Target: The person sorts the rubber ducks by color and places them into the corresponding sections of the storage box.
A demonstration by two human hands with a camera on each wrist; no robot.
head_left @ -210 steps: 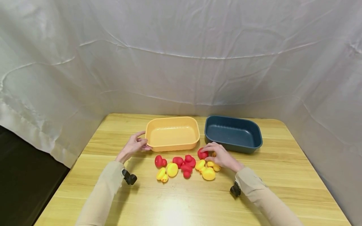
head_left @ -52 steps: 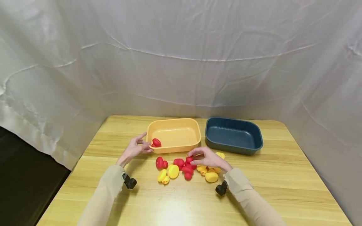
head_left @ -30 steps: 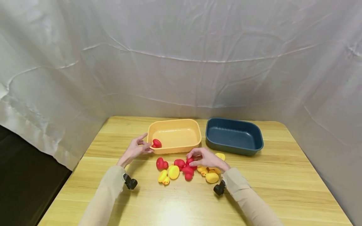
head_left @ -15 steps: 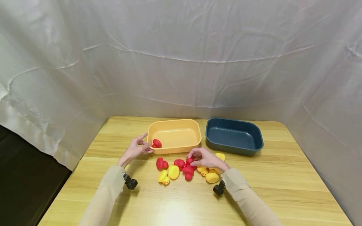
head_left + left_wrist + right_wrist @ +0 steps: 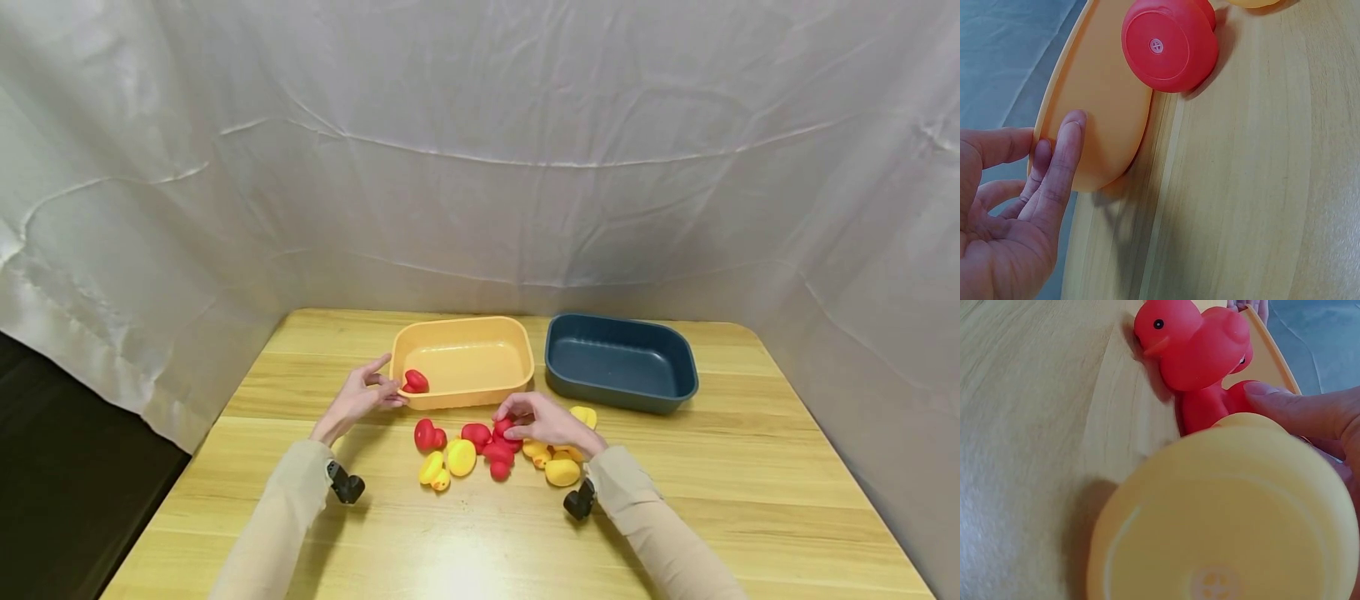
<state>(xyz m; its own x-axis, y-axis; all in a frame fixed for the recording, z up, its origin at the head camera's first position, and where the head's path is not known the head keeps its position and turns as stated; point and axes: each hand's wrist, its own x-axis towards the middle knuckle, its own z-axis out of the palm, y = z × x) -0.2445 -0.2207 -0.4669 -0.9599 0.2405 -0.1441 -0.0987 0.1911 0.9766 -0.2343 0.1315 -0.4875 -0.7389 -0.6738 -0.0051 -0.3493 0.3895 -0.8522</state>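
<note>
My left hand (image 5: 358, 398) holds the near left corner of the orange tub (image 5: 472, 398), its fingers (image 5: 1063, 162) against the wall and rim. A red rubber duck (image 5: 416, 382) lies in that tub's left corner. My right hand (image 5: 553, 420) pinches another red duck (image 5: 504, 427) between thumb and fingers, within a cluster of red ducks in front of the tub. In the right wrist view its thumb (image 5: 1272, 403) presses on red, and a large yellow duck (image 5: 1222, 512) hides part of the hold. Under and beside that hand sit several yellow ducks (image 5: 562, 472).
A dark blue tub (image 5: 622, 393) stands to the right of the orange one, nothing in it. A lone red duck (image 5: 425, 435) and two yellow ducks (image 5: 461, 457) lie at the left of the group. Wooden table (image 5: 750, 467), grey curtain (image 5: 480, 208) behind.
Since seven seconds ago a red duck has come into the orange tub, and my right hand has shifted left to another red duck. Over the last second both hands stay nearly still.
</note>
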